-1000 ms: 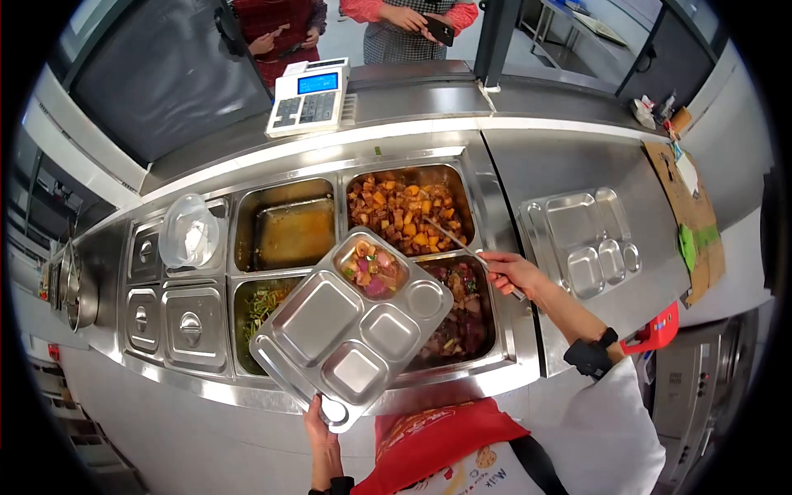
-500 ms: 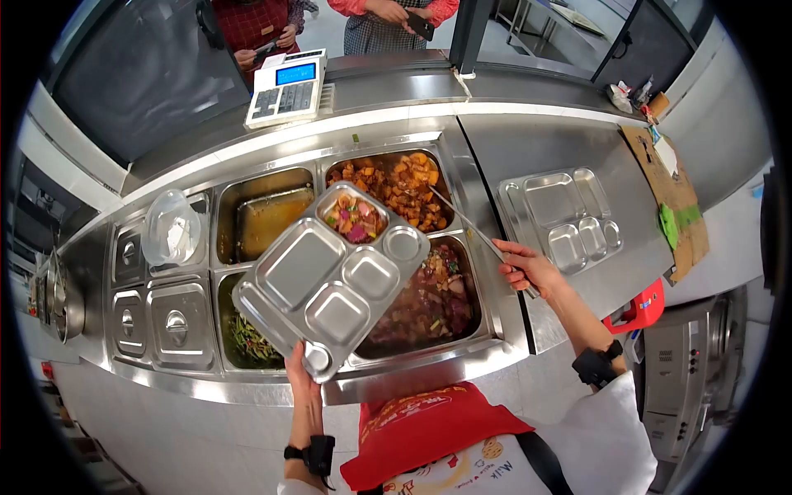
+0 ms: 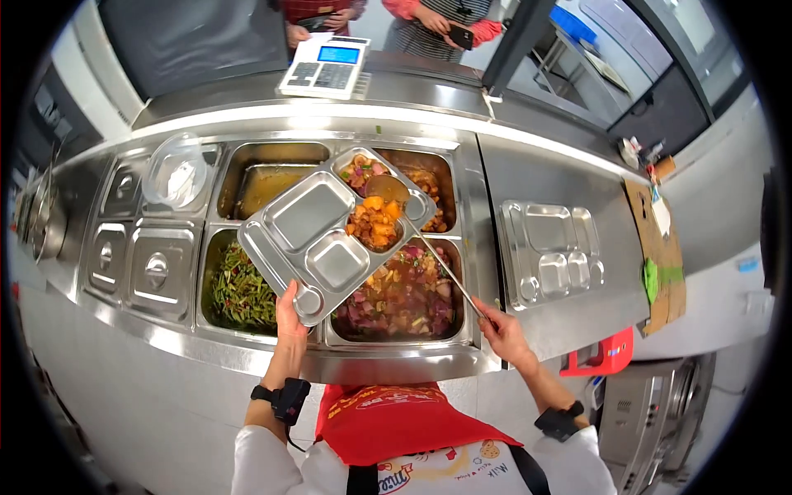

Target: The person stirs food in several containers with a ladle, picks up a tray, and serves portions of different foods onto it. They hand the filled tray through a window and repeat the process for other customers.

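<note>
My left hand [image 3: 289, 316] grips the near corner of a steel compartment tray [image 3: 307, 213], held tilted above the food pans. In my right hand [image 3: 502, 330] is the long handle of a ladle [image 3: 445, 266], its bowl over the tray's far side. Orange chunks with brown meat [image 3: 375, 224] lie in one compartment just below the bowl. The far compartment holds a mixed dish with purple onion [image 3: 360, 171]. Under the tray sit a pan of reddish meat and onion [image 3: 404, 305], a pan of green vegetables [image 3: 239, 285] and the partly hidden orange-chunk pan [image 3: 443, 177].
Stacked steel trays [image 3: 549, 239] rest on the right counter near a cardboard sheet [image 3: 652, 256]. Lidded pans [image 3: 157, 268] and a clear plastic tub [image 3: 176, 173] are on the left. Behind a payment terminal [image 3: 330, 66] stand two people, one holding a phone [image 3: 459, 35].
The ladle has come from the orange-chunk pan to over the tray, and orange chunks now lie in a compartment that was bare. My right hand moved left and nearer; the view shifted.
</note>
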### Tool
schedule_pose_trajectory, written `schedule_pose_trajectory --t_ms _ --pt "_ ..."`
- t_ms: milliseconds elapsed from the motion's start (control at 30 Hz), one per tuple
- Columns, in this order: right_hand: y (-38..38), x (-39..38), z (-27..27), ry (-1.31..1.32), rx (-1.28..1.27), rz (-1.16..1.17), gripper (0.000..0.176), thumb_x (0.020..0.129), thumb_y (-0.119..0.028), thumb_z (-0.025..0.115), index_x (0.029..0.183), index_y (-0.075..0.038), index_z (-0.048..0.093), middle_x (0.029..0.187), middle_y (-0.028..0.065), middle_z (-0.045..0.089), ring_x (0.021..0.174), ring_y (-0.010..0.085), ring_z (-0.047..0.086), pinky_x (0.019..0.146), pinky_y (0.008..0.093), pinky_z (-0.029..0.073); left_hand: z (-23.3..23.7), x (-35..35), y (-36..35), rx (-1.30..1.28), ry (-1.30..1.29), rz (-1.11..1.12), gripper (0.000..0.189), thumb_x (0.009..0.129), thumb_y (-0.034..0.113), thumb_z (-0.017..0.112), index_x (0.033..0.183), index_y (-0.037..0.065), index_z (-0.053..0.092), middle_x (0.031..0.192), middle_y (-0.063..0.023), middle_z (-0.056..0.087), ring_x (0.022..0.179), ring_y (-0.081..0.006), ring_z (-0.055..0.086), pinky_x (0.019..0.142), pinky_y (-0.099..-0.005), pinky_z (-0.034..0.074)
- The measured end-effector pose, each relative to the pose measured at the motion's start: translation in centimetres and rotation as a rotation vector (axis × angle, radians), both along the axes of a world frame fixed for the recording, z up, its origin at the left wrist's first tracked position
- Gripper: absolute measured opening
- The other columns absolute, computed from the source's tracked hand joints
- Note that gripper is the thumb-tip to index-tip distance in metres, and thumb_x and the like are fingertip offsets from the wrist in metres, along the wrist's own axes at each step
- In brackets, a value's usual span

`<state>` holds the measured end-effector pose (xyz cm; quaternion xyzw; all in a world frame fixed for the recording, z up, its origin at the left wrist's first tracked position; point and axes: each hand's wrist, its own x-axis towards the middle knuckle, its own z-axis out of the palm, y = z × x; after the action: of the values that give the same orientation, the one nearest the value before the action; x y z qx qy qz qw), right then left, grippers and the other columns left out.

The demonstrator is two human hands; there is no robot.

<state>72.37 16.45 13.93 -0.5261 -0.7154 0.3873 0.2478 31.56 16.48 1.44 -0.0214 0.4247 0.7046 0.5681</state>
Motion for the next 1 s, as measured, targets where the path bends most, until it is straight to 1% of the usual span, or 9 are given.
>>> schedule_pose_trajectory --t_ms 133,233,367,633,733,767,800,867,1000 --pt "0.1 0.4 -1.3 -0.035 0.191 0.064 0.040 0.089 -0.003 0.053 0.129 -0.007 0.052 0.072 0.0002 0.055 0.062 0.0059 0.046 0.058 0.0204 0.040 -0.7 -0.9 -2.6 -0.005 -0.001 0.002 0.030 0.083 0.018 0.067 0.107 0.003 0.058 0.096 -0.0052 0.063 0.086 -0.0187 0.062 0.077 -0.0335 0.052" --pt "0.2 1.5 -1.5 0.068 -0.082 0.048 0.042 0.087 0.001 0.053 0.127 -0.009 0.054 0.081 0.0060 0.062 0.059 0.0098 0.052 0.055 0.0245 0.046 -0.5 -1.6 -4.8 -0.052 0.062 0.032 0.028 0.082 0.016 0.067 0.105 0.003 0.059 0.095 -0.0051 0.064 0.085 -0.0178 0.063 0.077 -0.0325 0.052" --pt "2.2 0.7 1.3 0.490 -0.664 -0.033 0.047 0.090 -0.001 0.049 0.134 -0.017 0.047 0.070 0.0013 0.050 0.049 0.0061 0.036 0.041 0.0193 0.028 -0.9 -2.4 -9.3 -0.088 0.005 0.059 0.026 0.083 0.018 0.065 0.104 0.003 0.059 0.094 -0.0055 0.064 0.083 -0.0177 0.064 0.074 -0.0309 0.054" --pt "7.8 -7.8 2.3 0.500 -0.866 0.065 0.041 0.094 -0.008 0.044 0.134 -0.018 0.047 0.070 0.0014 0.048 0.047 0.0061 0.036 0.041 0.0193 0.026 1.9 -1.5 -26.1 -0.349 0.052 0.285 0.035 0.085 0.019 0.062 0.113 -0.001 0.055 0.103 -0.0088 0.063 0.092 -0.0192 0.062 0.081 -0.0313 0.051" --pt "8.1 -11.5 -1.0 0.234 -0.594 0.383 0.039 0.095 -0.007 0.044 0.133 -0.015 0.050 0.068 -0.0007 0.049 0.048 0.0072 0.039 0.043 0.0233 0.034 1.9 -1.2 -33.5 -0.487 0.114 0.437 0.034 0.087 0.025 0.059 0.111 0.001 0.058 0.104 -0.0071 0.062 0.093 -0.0186 0.061 0.081 -0.0316 0.051" --pt "7.9 -13.3 -3.1 0.078 -0.290 0.504 0.039 0.092 -0.007 0.048 0.131 -0.015 0.052 0.068 0.0021 0.051 0.053 0.0078 0.045 0.048 0.0245 0.039 0.5 -1.5 -36.6 -0.495 0.128 0.465 0.036 0.088 0.026 0.059 0.113 0.000 0.056 0.106 -0.0073 0.062 0.095 -0.0191 0.060 0.083 -0.0323 0.050" --pt "6.8 -16.1 -1.5 -0.147 -0.094 0.540 0.039 0.089 -0.007 0.052 0.127 -0.016 0.055 0.077 0.0100 0.060 0.061 0.0173 0.057 0.054 0.0315 0.046 -0.8 -1.9 -39.5 -0.502 0.138 0.491 0.038 0.088 0.026 0.058 0.115 0.000 0.055 0.108 -0.0075 0.061 0.097 -0.0196 0.060 0.085 -0.0330 0.049" --pt "5.9 -19.8 -5.3 -0.125 0.451 0.565 0.038 0.086 -0.009 0.055 0.123 -0.016 0.057 0.085 0.0182 0.063 0.072 0.0301 0.062 0.060 0.0404 0.050 -0.3 -2.3 -42.8 -0.487 0.119 0.518 0.037 0.088 0.026 0.058 0.114 0.000 0.055 0.108 -0.0073 0.061 0.096 -0.0193 0.060 0.085 -0.0331 0.050" --pt "3.2 -25.0 -6.7 -0.277 0.318 0.593 0.035 0.086 -0.010 0.052 0.120 -0.015 0.057 0.084 0.0217 0.063 0.071 0.0380 0.061 0.064 0.0454 0.050 -1.1 -4.4 -47.0 -0.396 0.090 0.553 0.032 0.088 0.023 0.058 0.111 0.001 0.057 0.106 -0.0066 0.062 0.095 -0.0183 0.060 0.084 -0.0321 0.049"
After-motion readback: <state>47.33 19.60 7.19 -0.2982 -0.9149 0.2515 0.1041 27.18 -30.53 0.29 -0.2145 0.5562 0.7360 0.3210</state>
